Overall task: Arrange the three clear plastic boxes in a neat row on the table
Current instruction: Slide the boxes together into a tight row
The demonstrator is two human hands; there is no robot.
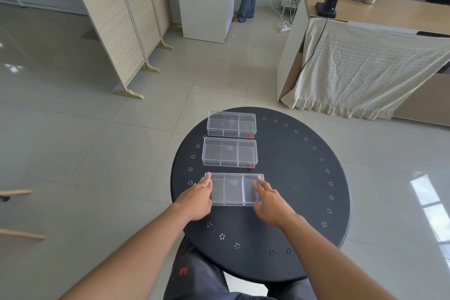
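Three clear plastic boxes with inner dividers lie on a round black table, one behind another on its left half. The far box and the middle box each carry a small red label at the right front corner. The near box is held between both hands. My left hand presses its left end, with the fingers along the edge. My right hand grips its right end, fingers resting on the lid and thumb at the front edge.
A folding wicker screen stands on the tiled floor at the left. A white cabinet and a counter draped with a cloth are behind the table. People stand in the background.
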